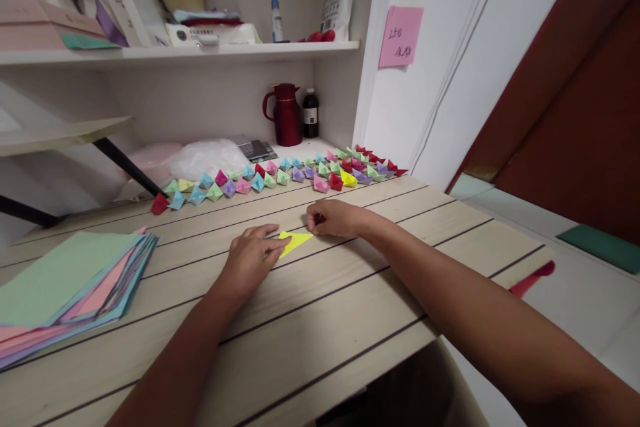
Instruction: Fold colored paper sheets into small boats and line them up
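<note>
A small yellow paper [295, 242], folded into a triangle, lies on the wood-patterned table [345, 293]. My left hand [253, 253] grips its left end, the thumb pressed on top. At the pointed right tip, my right hand [333, 219] has its fingers curled in a pinch against the paper. Behind the hands stand rows of small folded paper boats in many colours, among them a yellow boat [349, 179] and a red boat [335, 181].
To the left lies a stack of coloured paper sheets [65, 273]. A red jug [287, 117] and a dark bottle [311, 113] stand at the back, under a white shelf [225, 49]. Red paper [533, 278] lies at the right table edge.
</note>
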The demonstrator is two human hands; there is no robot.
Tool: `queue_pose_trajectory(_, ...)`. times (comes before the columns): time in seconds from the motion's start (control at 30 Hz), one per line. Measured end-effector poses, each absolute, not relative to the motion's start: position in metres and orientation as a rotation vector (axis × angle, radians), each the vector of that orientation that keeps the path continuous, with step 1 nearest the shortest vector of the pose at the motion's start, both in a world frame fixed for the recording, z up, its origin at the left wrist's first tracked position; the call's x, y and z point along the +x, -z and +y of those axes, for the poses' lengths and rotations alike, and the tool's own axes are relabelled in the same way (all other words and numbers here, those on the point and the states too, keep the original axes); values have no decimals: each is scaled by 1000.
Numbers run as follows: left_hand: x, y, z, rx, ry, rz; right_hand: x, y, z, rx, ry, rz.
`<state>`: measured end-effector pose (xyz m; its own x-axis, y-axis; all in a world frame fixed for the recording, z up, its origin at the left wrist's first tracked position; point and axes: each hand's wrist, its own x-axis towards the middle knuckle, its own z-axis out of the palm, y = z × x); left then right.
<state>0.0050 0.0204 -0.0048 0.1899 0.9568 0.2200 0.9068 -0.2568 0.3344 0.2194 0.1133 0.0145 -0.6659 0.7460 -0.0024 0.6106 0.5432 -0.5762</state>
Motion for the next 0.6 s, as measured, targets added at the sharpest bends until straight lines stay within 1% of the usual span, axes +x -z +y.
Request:
queue_pose_trajectory(0.4,5,4,19,2309,-604,1809,201,-13,98,-1149,-565,-2521)
queue_pose_trajectory(0.6,7,3,18,2283,-609,1809,209,-13,105,-1155,-686,-2555)
